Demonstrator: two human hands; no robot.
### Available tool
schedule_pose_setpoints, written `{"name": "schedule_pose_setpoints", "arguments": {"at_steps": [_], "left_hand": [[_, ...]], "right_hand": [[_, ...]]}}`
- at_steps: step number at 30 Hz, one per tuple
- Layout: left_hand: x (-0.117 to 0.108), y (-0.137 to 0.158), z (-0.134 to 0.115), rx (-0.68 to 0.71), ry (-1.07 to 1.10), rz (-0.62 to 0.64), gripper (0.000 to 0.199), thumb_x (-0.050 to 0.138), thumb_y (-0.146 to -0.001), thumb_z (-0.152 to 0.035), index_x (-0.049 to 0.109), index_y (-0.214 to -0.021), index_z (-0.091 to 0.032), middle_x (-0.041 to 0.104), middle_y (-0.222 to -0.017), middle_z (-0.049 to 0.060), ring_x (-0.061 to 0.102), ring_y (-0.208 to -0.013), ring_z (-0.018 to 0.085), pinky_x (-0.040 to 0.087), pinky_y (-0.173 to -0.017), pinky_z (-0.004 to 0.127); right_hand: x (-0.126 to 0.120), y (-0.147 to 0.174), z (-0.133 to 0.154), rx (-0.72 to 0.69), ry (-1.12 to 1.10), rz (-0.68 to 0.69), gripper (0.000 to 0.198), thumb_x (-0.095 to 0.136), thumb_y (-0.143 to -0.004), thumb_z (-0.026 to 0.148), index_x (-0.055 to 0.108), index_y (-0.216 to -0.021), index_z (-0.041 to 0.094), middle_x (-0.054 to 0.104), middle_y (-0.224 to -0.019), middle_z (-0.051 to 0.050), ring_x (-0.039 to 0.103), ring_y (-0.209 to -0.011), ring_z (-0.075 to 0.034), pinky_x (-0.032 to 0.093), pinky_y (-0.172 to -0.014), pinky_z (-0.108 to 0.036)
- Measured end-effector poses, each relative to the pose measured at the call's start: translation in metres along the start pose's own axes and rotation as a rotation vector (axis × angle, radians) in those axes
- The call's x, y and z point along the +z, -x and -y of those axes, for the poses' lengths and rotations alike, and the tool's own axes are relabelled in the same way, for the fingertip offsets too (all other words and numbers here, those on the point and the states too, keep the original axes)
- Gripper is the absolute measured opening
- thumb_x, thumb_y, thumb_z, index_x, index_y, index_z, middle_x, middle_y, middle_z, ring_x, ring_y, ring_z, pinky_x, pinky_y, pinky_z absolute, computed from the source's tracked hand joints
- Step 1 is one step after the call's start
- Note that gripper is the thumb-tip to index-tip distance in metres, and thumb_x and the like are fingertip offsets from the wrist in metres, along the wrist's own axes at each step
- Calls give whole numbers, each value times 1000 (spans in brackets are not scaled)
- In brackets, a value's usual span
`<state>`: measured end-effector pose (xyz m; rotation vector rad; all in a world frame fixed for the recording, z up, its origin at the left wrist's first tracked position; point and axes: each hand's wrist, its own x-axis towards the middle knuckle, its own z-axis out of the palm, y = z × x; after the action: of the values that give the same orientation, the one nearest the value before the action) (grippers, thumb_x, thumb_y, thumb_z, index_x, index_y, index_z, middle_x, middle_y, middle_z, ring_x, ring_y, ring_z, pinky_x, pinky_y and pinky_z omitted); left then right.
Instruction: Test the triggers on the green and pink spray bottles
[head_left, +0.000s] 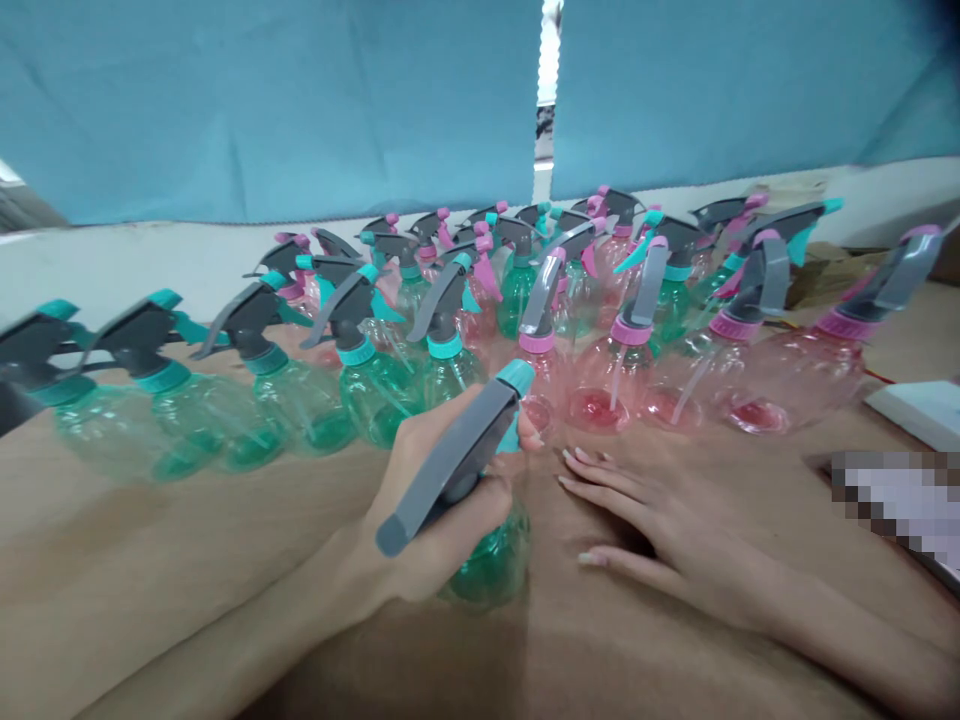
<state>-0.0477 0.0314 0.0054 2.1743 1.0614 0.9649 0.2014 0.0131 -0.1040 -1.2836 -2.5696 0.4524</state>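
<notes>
One green spray bottle (pixel 491 570) in the left grip (pixel 450 540), closed round its neck below the grey trigger head (pixel 454 455), over the counter (pixel 555 620); base contact impossible to tell. Right grip (pixel 690 545) holding nothing, fingers spread, low over the counter just right of that bottle. Beyond the held bottle, five green bottles (pixel 379 400) in a row to its left, four pink bottles (pixel 604 385) to its right, more bottles (pixel 517 300) farther beyond it. Step in hand, by judgement: positioning a single bottle near the rows. Probably called for next: a steady, upright hold clear of neighbours.
</notes>
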Motion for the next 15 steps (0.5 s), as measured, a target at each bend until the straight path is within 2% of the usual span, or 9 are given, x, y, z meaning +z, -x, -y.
{"name": "schedule_pose_setpoints", "arguments": {"at_steps": [2, 5, 7, 11, 15], "left_hand": [[0, 0, 0, 0, 104, 10, 11, 47, -71, -16, 51, -78, -24, 37, -64, -6, 33, -53, 13, 34, -51, 28], [0, 0, 2, 29, 189, 18, 19, 49, -70, -11, 57, -84, -22, 52, -77, -4, 49, -64, 13, 42, -62, 27], [0, 1, 3, 47, 202, 12, 20, 49, -70, -10, 58, -85, -21, 55, -83, -3, 54, -72, 14, 45, -68, 28], [1, 0, 5, 55, 196, 1, 20, 49, -69, -10, 55, -83, -23, 52, -78, -4, 51, -67, 14, 44, -63, 28], [3, 0, 3, -3, 185, -10, 30, 47, -66, -13, 58, -91, -27, 33, -62, -8, 30, -49, 13, 31, -48, 27]], "right_hand": [[0, 0, 0, 0, 0, 1, 67, 48, -94, 60, 40, -149, 23, 33, -157, -5, 34, -143, -27, 38, -113, -47], [0, -1, 0, 2, -6, 6, 66, 49, -94, 59, 39, -149, 24, 33, -157, -4, 33, -143, -27, 38, -113, -47], [0, -1, 0, 5, -9, 9, 66, 48, -95, 59, 39, -149, 23, 34, -157, -4, 34, -143, -27, 38, -113, -47], [1, 0, -1, 8, -19, 3, 65, 48, -95, 59, 39, -149, 24, 34, -157, -5, 34, -143, -27, 37, -113, -48], [1, 1, -1, 1, -36, -13, 64, 51, -94, 57, 39, -149, 26, 35, -157, -4, 34, -143, -27, 36, -114, -48]]}}
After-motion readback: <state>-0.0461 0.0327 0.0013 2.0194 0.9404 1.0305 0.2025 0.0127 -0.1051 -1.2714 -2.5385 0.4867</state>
